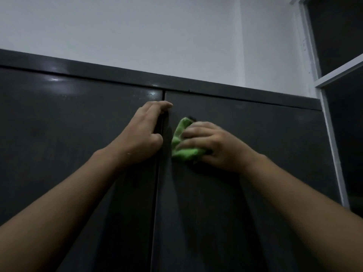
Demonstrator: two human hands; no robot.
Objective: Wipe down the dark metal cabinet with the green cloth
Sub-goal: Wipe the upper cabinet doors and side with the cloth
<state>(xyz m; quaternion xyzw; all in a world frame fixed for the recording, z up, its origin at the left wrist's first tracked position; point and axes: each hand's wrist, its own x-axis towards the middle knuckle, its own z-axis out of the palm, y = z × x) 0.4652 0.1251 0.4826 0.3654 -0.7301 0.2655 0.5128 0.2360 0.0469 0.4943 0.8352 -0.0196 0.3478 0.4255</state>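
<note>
The dark metal cabinet (pixel 245 193) fills the lower view, with two tall doors that meet at a vertical seam in the middle. My right hand (pixel 212 143) presses the crumpled green cloth (pixel 181 143) flat against the upper part of the right door, just right of the seam. The fingers lie spread over the cloth. My left hand (pixel 143 132) grips the inner edge of the left door near its top, with the fingertips curled round that edge at the seam. The two hands are close together, about a hand's width apart.
A white wall (pixel 137 32) rises behind the cabinet's top edge. To the right stands a white-framed window (pixel 332 79) with dark panes, right beside the cabinet's side. A glare spot shines on the upper left door.
</note>
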